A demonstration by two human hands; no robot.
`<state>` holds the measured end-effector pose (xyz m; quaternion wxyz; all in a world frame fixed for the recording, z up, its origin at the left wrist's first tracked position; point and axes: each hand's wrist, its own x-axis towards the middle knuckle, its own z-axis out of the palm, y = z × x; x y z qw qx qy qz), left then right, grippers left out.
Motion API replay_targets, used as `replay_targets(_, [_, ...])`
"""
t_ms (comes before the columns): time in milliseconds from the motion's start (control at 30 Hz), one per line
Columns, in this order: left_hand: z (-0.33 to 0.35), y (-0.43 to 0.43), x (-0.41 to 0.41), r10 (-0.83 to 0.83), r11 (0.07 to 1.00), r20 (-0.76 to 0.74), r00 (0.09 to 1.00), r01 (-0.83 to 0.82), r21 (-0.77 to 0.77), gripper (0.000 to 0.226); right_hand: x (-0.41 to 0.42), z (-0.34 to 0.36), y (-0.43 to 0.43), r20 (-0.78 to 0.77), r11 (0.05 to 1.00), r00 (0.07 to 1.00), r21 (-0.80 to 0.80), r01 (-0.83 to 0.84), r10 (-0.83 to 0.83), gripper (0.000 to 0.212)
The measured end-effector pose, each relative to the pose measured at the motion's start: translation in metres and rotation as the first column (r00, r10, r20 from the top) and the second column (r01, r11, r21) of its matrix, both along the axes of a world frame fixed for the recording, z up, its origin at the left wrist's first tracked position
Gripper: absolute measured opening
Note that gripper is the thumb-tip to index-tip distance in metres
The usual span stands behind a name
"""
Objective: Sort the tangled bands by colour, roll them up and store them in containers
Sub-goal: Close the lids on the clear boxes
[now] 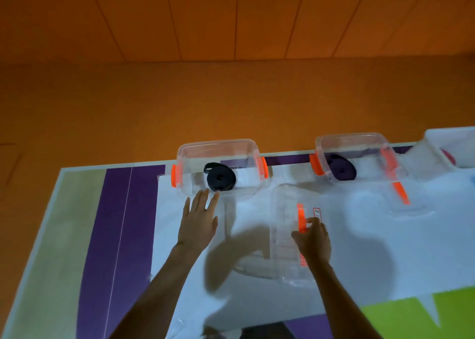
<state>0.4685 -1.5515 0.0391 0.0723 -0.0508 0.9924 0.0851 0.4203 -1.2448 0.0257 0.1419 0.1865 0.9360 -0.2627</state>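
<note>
Left hand (pixel 198 223): I saw it flat with the fingers straight and slightly spread. It held nothing. Its fingertips were at the near wall of the left container, and I could not tell whether they touched it.
Right hand (pixel 312 241): I saw its fingers and thumb curled onto the orange handle (pixel 300 219) of the clear lid, pinching it.
Clear lid (pixel 284 236): it sat over the middle of the white sheet, between the two arms. A small label (pixel 317 212) was just beside the handle. I could not tell whether the lid lay flat or was lifted.
Left container (pixel 218 142): clear, with orange latches, uncovered, and standing at the far edge of the table.
Black band roll (pixel 220 177): it was coiled inside the left container, leaning on edge with a loose end curling at its top.
Right container (pixel 352 135): the same kind, also at the far edge, well apart to the right and uncovered.
Purple band roll (pixel 341 171): it was coiled inside the right container.
Second lid (pixel 411 210): it lay on the sheet just in front of the right container, orange handle up.
White tub (pixel 447 137): it stood at the far right corner with something pinkish inside, too blurred for me to name.
Table (pixel 115 236): its top was striped purple and green, and the white sheet (pixel 359 251) covered its middle.
</note>
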Motion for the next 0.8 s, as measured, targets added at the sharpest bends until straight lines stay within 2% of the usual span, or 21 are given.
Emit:
replay_targets(67, [0.000, -0.004, 0.002, -0.020, 0.999, 0.017, 1.000, 0.020, -0.029, 0.071, 0.011, 0.015, -0.003, -0.068, 0.999, 0.998, -0.039, 0.003, -0.006, 0.051])
replay_targets(167, [0.005, -0.012, 0.008, -0.027, 0.999, 0.019, 0.999, 0.027, -0.025, 0.070, 0.010, 0.038, -0.015, -0.153, 0.995, 0.985, -0.041, -0.087, 0.079, 0.054])
replay_targets(333, [0.016, -0.034, 0.023, 0.073, 0.997, -0.047, 0.996, -0.071, 0.038, 0.067, -0.031, 0.078, -0.060, -0.213, 0.939, 0.916, 0.036, -0.341, 0.340, 0.053])
replay_targets(500, [0.020, -0.059, 0.015, 0.248, 0.969, -0.075, 0.966, -0.246, 0.034, 0.063, -0.093, 0.092, -0.121, -0.178, 0.740, 0.720, 0.212, -0.638, 0.671, 0.062])
replay_targets(600, [0.025, -0.072, 0.002, 0.389, 0.919, -0.130, 0.912, -0.373, 0.130, 0.056, -0.123, 0.088, -0.157, -0.155, 0.677, 0.659, 0.170, -0.716, 0.736, 0.054])
replay_targets(667, [0.026, -0.080, -0.012, 0.481, 0.864, -0.139, 0.866, -0.442, 0.240, 0.047, -0.140, 0.082, -0.180, -0.105, 0.591, 0.583, 0.194, -0.783, 0.806, 0.054])
replay_targets(800, [0.023, -0.088, -0.040, 0.506, 0.828, -0.112, 0.855, -0.445, 0.341, 0.045, -0.165, 0.068, -0.219, -0.036, 0.408, 0.411, 0.230, -0.883, 0.911, 0.061])
